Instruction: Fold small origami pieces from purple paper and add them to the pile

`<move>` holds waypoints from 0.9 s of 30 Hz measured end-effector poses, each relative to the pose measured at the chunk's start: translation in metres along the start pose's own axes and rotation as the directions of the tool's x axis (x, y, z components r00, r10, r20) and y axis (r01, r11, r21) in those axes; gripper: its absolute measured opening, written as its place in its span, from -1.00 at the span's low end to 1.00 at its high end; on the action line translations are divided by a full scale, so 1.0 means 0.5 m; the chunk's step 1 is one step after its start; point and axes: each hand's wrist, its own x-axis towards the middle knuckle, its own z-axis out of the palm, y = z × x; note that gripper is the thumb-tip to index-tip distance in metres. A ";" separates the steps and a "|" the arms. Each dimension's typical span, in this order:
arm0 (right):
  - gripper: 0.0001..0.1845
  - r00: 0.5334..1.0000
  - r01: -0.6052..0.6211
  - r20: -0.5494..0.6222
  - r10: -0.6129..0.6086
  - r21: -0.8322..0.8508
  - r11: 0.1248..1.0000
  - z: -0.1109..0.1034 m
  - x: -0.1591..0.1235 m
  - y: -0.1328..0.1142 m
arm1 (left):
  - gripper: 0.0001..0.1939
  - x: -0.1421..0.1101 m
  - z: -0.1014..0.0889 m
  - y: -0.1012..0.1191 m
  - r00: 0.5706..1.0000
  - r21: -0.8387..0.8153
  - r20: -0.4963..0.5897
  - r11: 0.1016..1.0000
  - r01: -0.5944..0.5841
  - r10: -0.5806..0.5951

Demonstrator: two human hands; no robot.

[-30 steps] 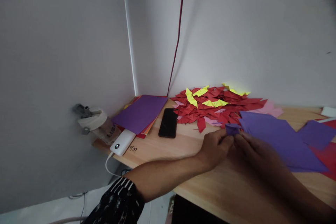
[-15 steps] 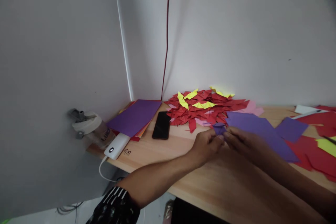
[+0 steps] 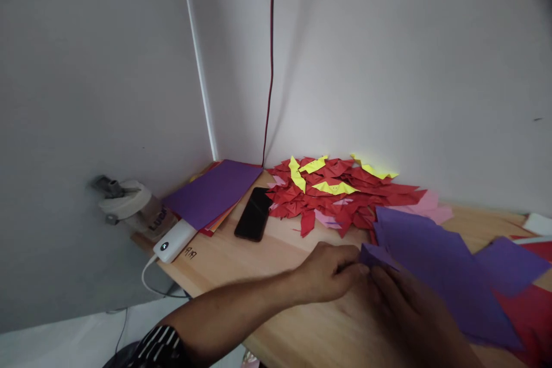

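Note:
Between my two hands is a small folded piece of purple paper (image 3: 376,254), held just above the wooden table. My left hand (image 3: 330,272) pinches its left end between thumb and fingers. From the right, my right hand (image 3: 405,299) grips its lower edge, with the fingertips partly in shadow. To the right lie purple paper sheets (image 3: 440,264), partly behind my right hand. Beyond my hands, against the wall, sits a heap of folded red paper pieces (image 3: 336,210) with several folded yellow paper pieces (image 3: 334,188) on top and some pink ones among them.
A black phone (image 3: 253,215) lies left of the heap. Purple and other coloured sheets (image 3: 219,190) are stacked in the corner, with a white power bank (image 3: 175,241) and its cable beside a lidded bottle (image 3: 138,207). Red paper (image 3: 528,316) lies at right.
The view has shifted, and my hands now appear lower in it. The purple piece has turned in my fingers and shows a broader, longer face. My right hand has come further over it.

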 end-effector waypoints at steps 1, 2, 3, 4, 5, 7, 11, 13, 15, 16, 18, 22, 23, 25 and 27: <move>-0.76 1.000 -0.015 0.000 0.015 -0.003 1.000 -0.002 -0.001 0.001 | -0.74 0.003 0.002 -0.001 1.000 -0.024 0.003 1.000 -0.003 0.003; -0.74 1.000 -0.031 -0.005 0.031 -0.009 0.999 -0.003 -0.003 0.001 | -0.73 0.005 0.003 -0.002 1.000 -0.051 0.005 0.999 -0.004 0.004; -0.73 0.999 -0.045 -0.011 0.044 -0.015 0.999 -0.004 -0.004 -0.001 | -0.73 0.006 0.005 -0.003 1.000 -0.080 0.005 0.997 -0.005 0.005; -0.72 0.998 -0.055 -0.019 0.055 -0.025 0.998 -0.004 -0.005 -0.003 | -0.71 0.008 0.007 -0.005 1.000 -0.103 0.003 0.995 0.000 0.000; -0.71 0.998 -0.065 -0.026 0.064 -0.034 0.997 -0.004 -0.006 -0.007 | -0.70 0.008 0.009 -0.007 1.000 -0.128 0.004 0.992 0.008 -0.007; -0.66 0.998 -0.063 -0.010 0.063 -0.048 0.997 -0.003 -0.005 -0.016 | -0.66 0.008 0.012 -0.011 1.000 -0.174 0.008 0.985 0.025 -0.024; -0.63 0.999 -0.034 0.013 0.035 -0.045 0.998 0.000 0.002 -0.032 | -0.62 0.003 0.019 -0.018 0.995 -0.262 -0.003 0.960 0.095 -0.099; -0.64 1.000 -0.008 0.009 0.008 -0.051 0.999 0.001 0.005 -0.037 | -0.62 0.002 0.022 -0.024 0.990 -0.283 -0.024 0.951 0.126 -0.138; -0.65 1.000 0.009 -0.023 -0.011 -0.077 0.997 0.002 0.006 -0.039 | -0.64 0.003 0.024 -0.030 0.989 -0.282 -0.035 0.951 0.131 -0.146; -0.67 1.000 0.014 -0.026 -0.016 -0.090 0.996 0.003 0.006 -0.040 | -0.65 0.004 0.025 -0.033 0.988 -0.284 -0.054 0.950 0.126 -0.147; -0.69 1.000 0.014 -0.027 -0.016 -0.102 0.995 0.005 0.006 -0.041 | -0.67 0.007 0.026 -0.038 0.987 -0.294 -0.077 0.949 0.113 -0.141; -0.65 0.999 -0.011 -0.031 0.009 -0.060 0.998 0.011 0.017 -0.043 | -0.71 0.011 0.026 -0.035 0.987 -0.334 -0.094 0.938 0.094 -0.133; -0.64 1.000 -0.013 -0.024 0.012 -0.041 0.999 0.014 0.022 -0.043 | -0.72 0.011 0.024 -0.033 0.986 -0.362 -0.097 0.927 0.095 -0.139; -0.64 1.000 -0.029 -0.012 0.029 -0.011 1.000 0.019 0.036 -0.042 | -0.73 0.011 0.018 -0.029 0.982 -0.435 -0.094 0.894 0.106 -0.162; -0.66 0.999 -0.032 -0.010 0.032 0.011 0.999 0.025 0.047 -0.040 | -0.76 0.013 0.009 -0.028 0.981 -0.494 -0.059 0.859 0.133 -0.185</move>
